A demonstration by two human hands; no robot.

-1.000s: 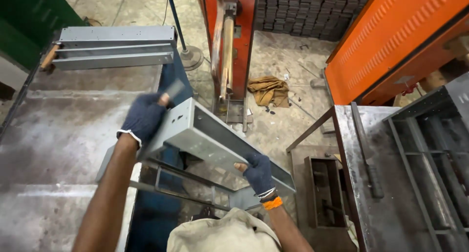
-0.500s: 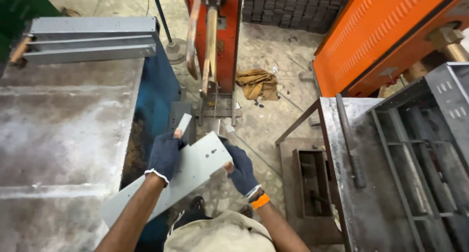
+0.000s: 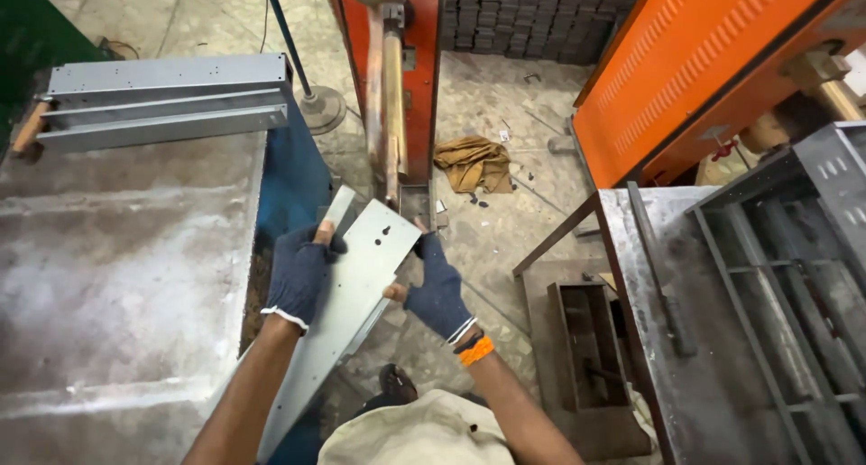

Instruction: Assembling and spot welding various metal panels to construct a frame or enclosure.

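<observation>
To the left of the grip spreads the wide, worn grey steel bench [image 3: 117,276], its blue side panel dropping to the floor close by the left hand. Up and to the right of the grip rises the big orange sheet-metal machine housing [image 3: 704,68], and right of that sits a grey steel frame rack [image 3: 776,276] on a second metal surface. Straight beyond the grip stands the red upright machine column [image 3: 397,77]. At the far edge of the bench, well apart from the grip, lies a stack of long grey folded metal channels [image 3: 167,100]. Between the two hands is the long flat grey sheet-metal panel [image 3: 347,303], tilted, its punched upper end pointing toward the column. The left hand [image 3: 299,274], in a dark blue glove, closes around the panel's left edge; the right hand [image 3: 439,289], gloved alike, pinches its right edge.
</observation>
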